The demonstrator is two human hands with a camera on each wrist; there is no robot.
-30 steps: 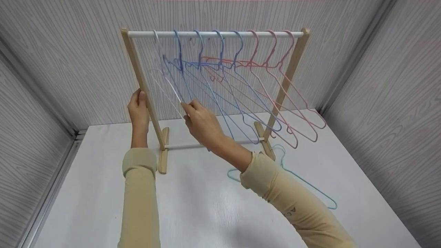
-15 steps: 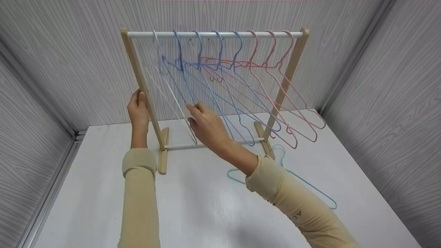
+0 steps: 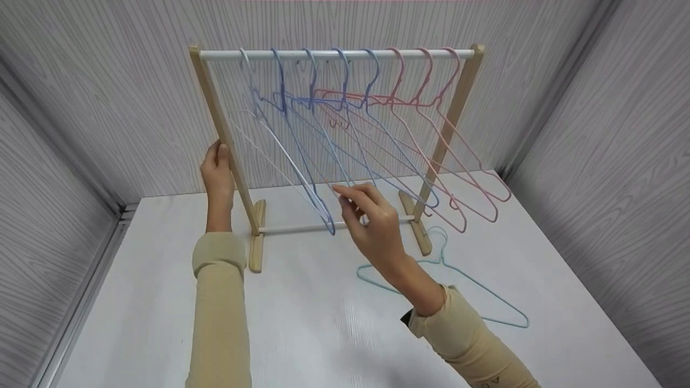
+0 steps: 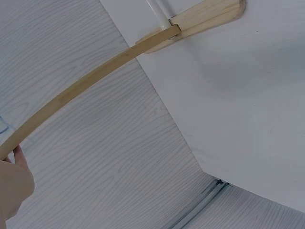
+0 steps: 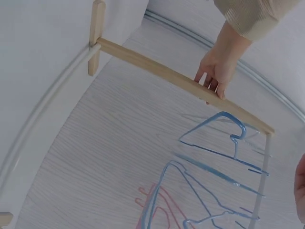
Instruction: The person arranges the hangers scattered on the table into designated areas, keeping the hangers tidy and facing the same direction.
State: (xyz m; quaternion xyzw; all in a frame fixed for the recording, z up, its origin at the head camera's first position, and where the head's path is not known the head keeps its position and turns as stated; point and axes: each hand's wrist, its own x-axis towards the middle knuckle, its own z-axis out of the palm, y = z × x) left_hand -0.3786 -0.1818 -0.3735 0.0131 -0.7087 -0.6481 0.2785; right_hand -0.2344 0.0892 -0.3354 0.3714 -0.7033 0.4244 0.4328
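A small wooden rack [image 3: 220,124] with a white top rail carries a row of thin hangers. My left hand [image 3: 218,172] grips its left post, thumb in front and the other fingers partly hidden behind. My right hand [image 3: 374,226] is in front of the blue hangers [image 3: 282,81], with index finger and thumb tips close together and no hanger plainly between them. At the left end hangs a white hanger [image 3: 246,64], its lower corner close beside that of the leftmost blue one. In the right wrist view only an edge of the right hand [image 5: 300,188] shows.
Pink hangers [image 3: 399,75] hang at the right end of the rail. A green hanger [image 3: 488,291] lies on the white table [image 3: 302,323], partly behind the right forearm. Wood-grain panels [image 3: 609,161] enclose the back and sides.
My right hand has let go of the white hanger and moved right and toward me. The leftmost blue hanger's lower end now sits beside the white one. My left hand stays on the post.
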